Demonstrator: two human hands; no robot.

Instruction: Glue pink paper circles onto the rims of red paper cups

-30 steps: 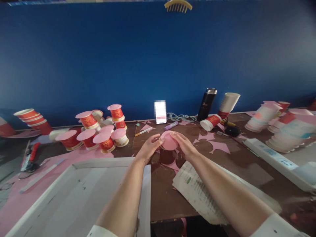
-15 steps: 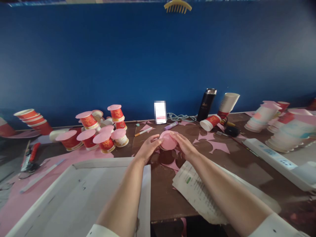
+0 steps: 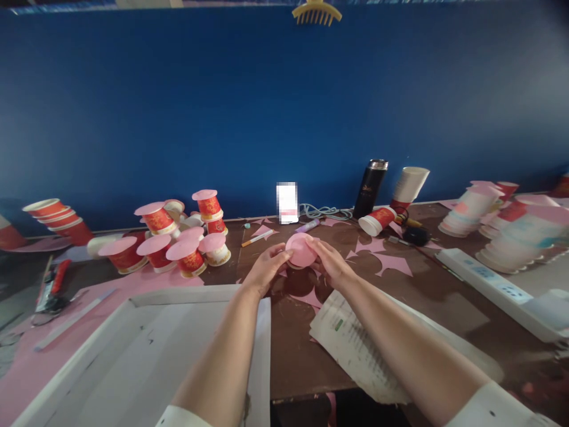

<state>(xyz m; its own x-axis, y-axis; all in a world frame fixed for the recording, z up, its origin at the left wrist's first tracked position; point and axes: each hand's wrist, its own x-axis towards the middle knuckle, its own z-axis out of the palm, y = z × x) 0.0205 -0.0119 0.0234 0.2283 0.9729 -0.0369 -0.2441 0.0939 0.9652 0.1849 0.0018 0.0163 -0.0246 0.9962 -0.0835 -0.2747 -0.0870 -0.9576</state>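
At the middle of the brown table I have a round pink paper disc (image 3: 302, 250) between both hands. A pale rim, like that of a paper cup, peeps out under its lower edge; the rest is hidden by the disc and my fingers. My left hand (image 3: 267, 268) grips the left side, its thumb on the disc's edge. From the right, my right hand (image 3: 332, 264) grips the other side, fingertips on top near the far edge. Pink paper scraps (image 3: 306, 296) lie close beneath and around the hands.
Several red paper cups (image 3: 189, 261) topped with pink discs stand at left, behind a white tray (image 3: 178, 293). Rightward are a black flask (image 3: 370, 190), a tipped cup (image 3: 377, 221), more cups (image 3: 466, 207), a power strip (image 3: 484, 276) and printed paper (image 3: 351, 338). A bright phone (image 3: 287, 203) leans at the back.
The whole view has shifted very slightly. Both hands keep their hold on the pink disc, with hardly any visible movement.
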